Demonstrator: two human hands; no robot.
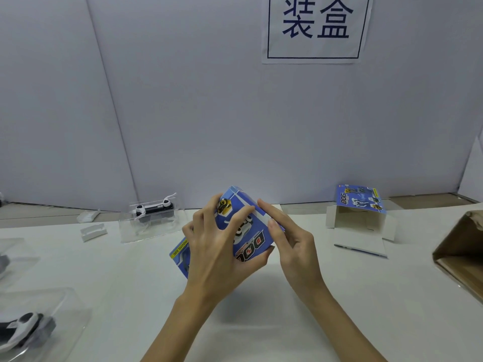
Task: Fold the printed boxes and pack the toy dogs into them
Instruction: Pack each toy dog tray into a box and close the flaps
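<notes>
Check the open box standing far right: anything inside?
The open box faces the camera with flaps spread; only bare white inner walls and floor show, no toy dog. Its deepest corners under the printed top panel are shadowed, so not fully checkable.

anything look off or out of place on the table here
Nothing looks damaged or spilled. The second printed box at the right lies on its side with flaps open, empty as far as shows. Both hands hold the blue box tilted above the table.
</notes>
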